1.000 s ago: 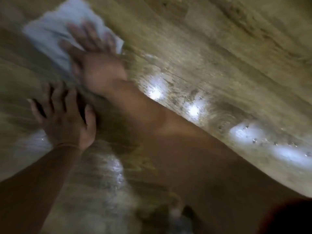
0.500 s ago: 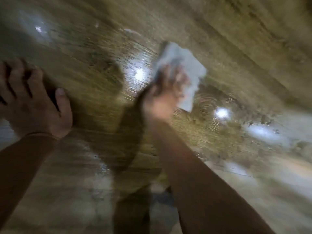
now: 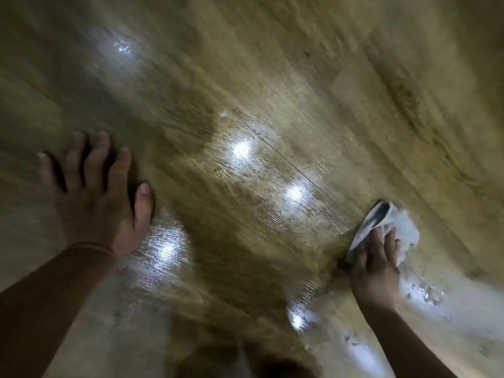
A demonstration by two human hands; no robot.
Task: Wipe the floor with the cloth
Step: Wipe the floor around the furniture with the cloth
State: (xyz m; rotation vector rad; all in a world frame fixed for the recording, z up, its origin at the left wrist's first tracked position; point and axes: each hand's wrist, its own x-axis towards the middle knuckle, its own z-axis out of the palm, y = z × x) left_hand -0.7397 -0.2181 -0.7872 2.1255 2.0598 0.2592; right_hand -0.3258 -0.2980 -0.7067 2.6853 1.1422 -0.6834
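A pale, crumpled cloth (image 3: 392, 225) lies on the wood-grain floor (image 3: 272, 110) at the right. My right hand (image 3: 375, 266) presses down on the cloth with its fingers laid over it; part of the cloth sticks out beyond the fingertips. At the left, my left hand (image 3: 101, 197) rests flat on the floor with its fingers spread, holding nothing. The floor between the hands is wet and shiny, with bright spots of reflected light.
Water droplets (image 3: 425, 291) and a wet sheen lie on the floor just right of my right wrist. A dark blurred shape (image 3: 245, 361), perhaps my knee, sits at the bottom edge. Floor planks run diagonally across the view.
My right hand has swept the cloth across the floor from the upper left to the right, and the cloth is more bunched up. My left hand stays planted on the floor.
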